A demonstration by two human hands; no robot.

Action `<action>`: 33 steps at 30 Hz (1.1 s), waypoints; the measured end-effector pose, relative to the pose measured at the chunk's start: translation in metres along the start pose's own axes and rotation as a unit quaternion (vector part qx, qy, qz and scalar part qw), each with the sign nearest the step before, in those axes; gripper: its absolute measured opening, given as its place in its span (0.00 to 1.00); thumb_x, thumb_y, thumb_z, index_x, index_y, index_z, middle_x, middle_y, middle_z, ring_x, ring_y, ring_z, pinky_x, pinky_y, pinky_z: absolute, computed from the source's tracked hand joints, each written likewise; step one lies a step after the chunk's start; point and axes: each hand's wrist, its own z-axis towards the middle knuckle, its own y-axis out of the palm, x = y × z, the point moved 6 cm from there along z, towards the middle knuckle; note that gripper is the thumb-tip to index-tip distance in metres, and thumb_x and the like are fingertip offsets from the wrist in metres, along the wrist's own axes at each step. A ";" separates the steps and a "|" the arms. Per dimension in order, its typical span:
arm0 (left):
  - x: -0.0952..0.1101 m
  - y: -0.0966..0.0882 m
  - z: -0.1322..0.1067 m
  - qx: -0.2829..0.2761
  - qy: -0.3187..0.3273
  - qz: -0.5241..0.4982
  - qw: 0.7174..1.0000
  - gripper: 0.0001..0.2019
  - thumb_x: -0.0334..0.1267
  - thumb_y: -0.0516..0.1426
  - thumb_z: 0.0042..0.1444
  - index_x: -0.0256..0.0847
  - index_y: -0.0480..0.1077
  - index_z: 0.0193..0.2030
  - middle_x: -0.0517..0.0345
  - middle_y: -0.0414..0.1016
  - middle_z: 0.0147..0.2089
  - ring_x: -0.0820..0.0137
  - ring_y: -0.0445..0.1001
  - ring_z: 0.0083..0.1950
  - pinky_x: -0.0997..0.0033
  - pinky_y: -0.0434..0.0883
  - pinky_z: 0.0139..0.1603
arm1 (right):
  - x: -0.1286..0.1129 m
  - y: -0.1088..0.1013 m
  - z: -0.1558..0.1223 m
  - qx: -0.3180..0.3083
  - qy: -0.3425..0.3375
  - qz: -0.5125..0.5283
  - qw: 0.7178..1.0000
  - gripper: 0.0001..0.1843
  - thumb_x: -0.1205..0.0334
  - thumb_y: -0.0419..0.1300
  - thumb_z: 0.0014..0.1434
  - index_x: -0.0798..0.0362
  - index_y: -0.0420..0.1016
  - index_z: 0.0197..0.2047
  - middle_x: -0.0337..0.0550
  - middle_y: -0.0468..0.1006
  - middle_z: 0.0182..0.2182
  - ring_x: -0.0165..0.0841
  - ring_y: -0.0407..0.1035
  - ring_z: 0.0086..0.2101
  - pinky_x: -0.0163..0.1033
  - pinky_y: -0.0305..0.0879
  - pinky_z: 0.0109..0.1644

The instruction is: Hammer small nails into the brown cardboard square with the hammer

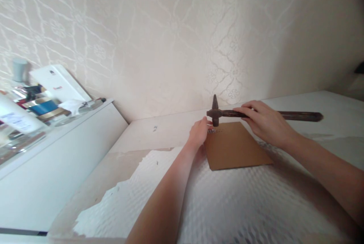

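The surface (136,134) is bordered by a wall (170,46) at its far edge and by a cabinet (71,153) on its left. The near part is covered by a bubble sheet (227,206). A board (236,149) is laid partly on the sheet. By the board's far left corner, the left hand (199,132) is placed. Above the far edge, a hammer (231,113) is held by the right hand (263,120), its head to the left. On the cabinet, a box (61,82) is set behind a roll (44,107).
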 end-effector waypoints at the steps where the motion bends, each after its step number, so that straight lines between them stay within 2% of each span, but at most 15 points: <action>1: 0.000 0.000 0.000 0.001 0.005 0.002 1.000 0.27 0.47 0.38 0.60 0.35 0.74 0.40 0.47 0.79 0.39 0.63 0.74 0.45 0.65 0.65 0.51 | 0.000 0.000 0.000 -0.005 0.002 -0.002 1.000 0.19 0.70 0.48 0.58 0.50 0.69 0.51 0.49 0.71 0.42 0.39 0.66 0.43 0.43 0.65 0.41; 4: 0.001 0.000 -0.001 -0.004 0.018 0.001 1.000 0.24 0.44 0.39 0.59 0.35 0.74 0.39 0.48 0.79 0.41 0.64 0.75 0.44 0.66 0.66 0.50 | -0.002 -0.001 0.001 -0.017 0.003 -0.009 1.000 0.19 0.70 0.48 0.59 0.49 0.70 0.50 0.47 0.72 0.42 0.39 0.66 0.42 0.42 0.64 0.40; 10: 0.001 -0.001 -0.002 0.008 0.018 0.012 1.000 0.23 0.44 0.40 0.57 0.34 0.73 0.40 0.46 0.79 0.41 0.62 0.74 0.45 0.65 0.66 0.49 | -0.004 -0.008 0.003 0.010 0.010 0.002 1.000 0.18 0.69 0.48 0.59 0.51 0.70 0.50 0.49 0.71 0.43 0.39 0.65 0.43 0.42 0.64 0.42; 16: 0.002 -0.001 0.000 -0.003 0.031 0.016 0.999 0.21 0.39 0.42 0.54 0.35 0.74 0.37 0.48 0.78 0.42 0.64 0.73 0.46 0.67 0.66 0.48 | -0.005 -0.003 0.002 -0.012 -0.006 0.002 1.000 0.18 0.71 0.47 0.59 0.52 0.70 0.49 0.48 0.72 0.42 0.38 0.66 0.42 0.42 0.64 0.41; 29: 0.001 -0.002 -0.001 -0.002 0.014 0.020 1.000 0.18 0.37 0.46 0.52 0.37 0.76 0.38 0.50 0.77 0.46 0.63 0.71 0.50 0.67 0.66 0.49 | 0.004 0.000 0.000 -0.006 0.025 0.030 0.999 0.20 0.69 0.49 0.58 0.48 0.70 0.51 0.48 0.72 0.42 0.39 0.67 0.42 0.43 0.66 0.41; 33: 0.002 -0.002 -0.002 -0.002 0.011 0.017 1.000 0.19 0.37 0.45 0.52 0.37 0.76 0.39 0.51 0.77 0.45 0.64 0.72 0.49 0.67 0.66 0.49 | 0.003 0.004 0.000 -0.033 0.010 0.040 0.999 0.20 0.71 0.48 0.57 0.50 0.70 0.50 0.48 0.72 0.41 0.39 0.67 0.42 0.43 0.66 0.41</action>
